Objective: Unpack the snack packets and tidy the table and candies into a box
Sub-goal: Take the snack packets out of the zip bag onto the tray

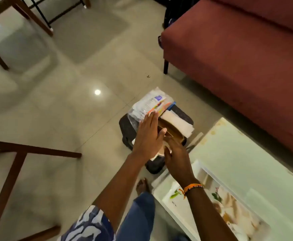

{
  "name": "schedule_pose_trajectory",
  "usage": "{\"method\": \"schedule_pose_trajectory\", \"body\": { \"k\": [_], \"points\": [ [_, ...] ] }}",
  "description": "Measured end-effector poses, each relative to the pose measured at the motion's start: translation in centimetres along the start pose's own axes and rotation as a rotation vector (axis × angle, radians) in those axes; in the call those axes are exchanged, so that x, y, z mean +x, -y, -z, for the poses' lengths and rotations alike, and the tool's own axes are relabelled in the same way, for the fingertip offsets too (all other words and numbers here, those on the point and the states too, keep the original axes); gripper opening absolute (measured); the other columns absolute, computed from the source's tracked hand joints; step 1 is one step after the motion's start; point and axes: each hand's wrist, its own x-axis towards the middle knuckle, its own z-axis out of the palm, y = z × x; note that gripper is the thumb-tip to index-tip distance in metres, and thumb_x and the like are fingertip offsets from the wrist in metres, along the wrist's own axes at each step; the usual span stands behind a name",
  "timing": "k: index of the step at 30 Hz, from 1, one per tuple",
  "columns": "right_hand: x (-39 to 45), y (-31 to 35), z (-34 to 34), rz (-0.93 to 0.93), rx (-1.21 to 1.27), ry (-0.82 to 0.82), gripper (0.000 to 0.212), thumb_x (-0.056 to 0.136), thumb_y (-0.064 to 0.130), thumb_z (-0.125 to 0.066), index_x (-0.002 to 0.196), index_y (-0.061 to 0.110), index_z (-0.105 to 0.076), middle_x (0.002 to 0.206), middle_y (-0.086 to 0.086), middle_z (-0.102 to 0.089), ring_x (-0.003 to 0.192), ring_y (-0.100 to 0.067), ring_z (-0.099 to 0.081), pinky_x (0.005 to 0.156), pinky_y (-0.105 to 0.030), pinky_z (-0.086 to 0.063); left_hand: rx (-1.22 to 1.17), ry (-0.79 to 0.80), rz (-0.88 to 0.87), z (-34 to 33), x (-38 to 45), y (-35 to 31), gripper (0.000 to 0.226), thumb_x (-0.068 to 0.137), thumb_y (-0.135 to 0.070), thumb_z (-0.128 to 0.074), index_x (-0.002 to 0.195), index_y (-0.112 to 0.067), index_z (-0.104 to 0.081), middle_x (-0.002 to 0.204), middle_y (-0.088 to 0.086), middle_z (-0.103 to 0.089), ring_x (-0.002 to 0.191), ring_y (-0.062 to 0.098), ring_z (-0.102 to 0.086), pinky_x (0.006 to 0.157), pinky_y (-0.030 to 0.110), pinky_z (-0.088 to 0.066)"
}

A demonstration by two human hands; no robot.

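A dark bin (127, 130) stands on the floor by the glass table's corner, stuffed with a clear plastic snack wrapper (148, 103), brown cardboard (172, 128) and white paper (178, 121). My left hand (149, 136) is flat with fingers straight, pressing against the wrapper and the cardboard's left side. My right hand (176, 157), wearing an orange bracelet, is spread open just below it, over the bin's near part; what lies beneath its palm is hidden. Neither hand grips anything that I can see.
The glass table (243, 159) fills the lower right, with a white shelf and pale items beneath it. A red sofa (238, 49) stands behind. A wooden chair frame (17, 159) is at the left, more chair legs at top left. My foot (143, 186) rests on the tiled floor.
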Motion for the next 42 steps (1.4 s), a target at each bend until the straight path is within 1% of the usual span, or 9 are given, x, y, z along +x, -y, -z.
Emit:
{"method": "schedule_pose_trajectory", "body": {
  "k": [5, 12, 18, 20, 25, 31, 34, 37, 42],
  "points": [
    [9.8, -0.8, -3.7, -0.071, 0.088, -0.093, 0.034, 0.085, -0.002, -0.049, 0.116, 0.009, -0.059, 0.123, -0.009, -0.060, 0.113, -0.018, -0.054, 0.091, 0.001, -0.028, -0.487, -0.046, 0.422, 0.4, 8.4, 7.2, 0.041, 0.093, -0.019, -0.048, 0.133, -0.009, -0.043, 0.142, 0.015, -0.044, 0.128, 0.029, -0.045, 0.107, 0.040, -0.037],
    [21.2, -4.0, -7.8, -0.303, -0.040, -0.039, 0.053, 0.084, 0.017, -0.059, 0.133, 0.015, -0.040, 0.143, -0.010, -0.028, 0.124, -0.032, -0.043, 0.101, -0.041, -0.041, -0.469, -0.049, 0.683, -2.5, 15.7, 15.9, 0.062, 0.082, -0.044, -0.060, 0.134, -0.018, -0.039, 0.141, 0.010, -0.041, 0.123, 0.032, -0.047, 0.102, 0.046, -0.041],
    [21.6, -4.6, -9.6, -0.316, 0.008, -0.075, 0.053, 0.086, 0.019, -0.057, 0.132, 0.017, -0.031, 0.144, -0.009, -0.020, 0.123, -0.034, -0.043, 0.103, -0.045, -0.041, -0.835, 0.050, 0.726, -2.0, 16.4, 16.9, 0.038, 0.067, -0.034, -0.078, 0.096, -0.013, -0.068, 0.097, 0.009, -0.074, 0.082, 0.022, -0.070, 0.075, 0.034, -0.056],
    [21.6, -4.7, -9.7, -0.324, 0.079, -0.112, 0.048, 0.089, 0.016, -0.053, 0.131, 0.015, -0.030, 0.143, -0.009, -0.021, 0.125, -0.030, -0.043, 0.097, -0.036, -0.046, -0.935, 0.051, 0.723, -1.5, 16.5, 16.6, 0.039, 0.062, -0.026, -0.081, 0.094, -0.009, -0.069, 0.093, 0.012, -0.074, 0.085, 0.027, -0.070, 0.085, 0.042, -0.055],
    [21.5, -4.2, -9.4, -0.318, 0.239, -0.205, 0.030, 0.089, 0.004, -0.048, 0.112, 0.016, -0.031, 0.136, -0.009, -0.030, 0.110, -0.010, -0.044, 0.064, -0.008, -0.042, -1.135, 0.068, 0.581, -0.5, 16.5, 15.0, 0.052, 0.066, -0.009, -0.077, 0.115, -0.012, -0.059, 0.109, 0.011, -0.071, 0.101, 0.028, -0.067, 0.097, 0.051, -0.047],
    [20.3, -3.5, -8.1, -0.317, 0.358, -0.169, 0.021, 0.094, 0.015, -0.042, 0.116, 0.013, -0.043, 0.121, -0.005, -0.052, 0.107, -0.016, -0.049, 0.096, -0.036, -0.044, -0.877, -0.217, 0.276, 0.9, 15.0, 12.5, 0.031, 0.067, 0.004, -0.073, 0.083, -0.011, -0.052, 0.087, 0.005, -0.066, 0.079, 0.018, -0.066, 0.067, 0.028, -0.056],
    [18.3, -2.8, -6.7, -0.391, 0.588, -0.219, 0.030, 0.096, 0.040, -0.035, 0.103, 0.019, -0.055, 0.104, -0.003, -0.062, 0.102, -0.022, -0.057, 0.099, -0.048, -0.045, -0.624, -0.336, 0.075, 1.1, 12.9, 9.8, 0.030, 0.067, 0.003, -0.072, 0.069, -0.017, -0.049, 0.079, -0.004, -0.063, 0.085, 0.014, -0.063, 0.076, 0.024, -0.051],
    [14.1, -2.3, -4.6, -0.427, 0.870, -0.212, 0.060, 0.084, 0.064, -0.038, 0.116, 0.017, -0.057, 0.117, -0.008, -0.065, 0.111, -0.025, -0.060, 0.102, -0.050, -0.044, -0.429, -0.379, -0.152, 0.5, 8.4, 6.0, 0.025, 0.067, 0.008, -0.065, 0.068, -0.015, -0.055, 0.111, 0.000, -0.069, 0.114, 0.011, -0.058, 0.090, 0.026, -0.050],
    [4.6, -4.1, -0.4, -0.306, 1.199, -0.376, 0.060, 0.084, 0.044, -0.051, 0.135, 0.012, -0.042, 0.129, -0.010, -0.059, 0.117, -0.029, -0.058, 0.104, -0.052, -0.041, -0.153, -0.362, -0.438, -4.3, -1.1, 0.6, 0.019, 0.074, 0.002, -0.062, 0.063, -0.014, -0.058, 0.118, -0.003, -0.067, 0.123, 0.019, -0.052, 0.106, 0.040, -0.036]
  ]
}}
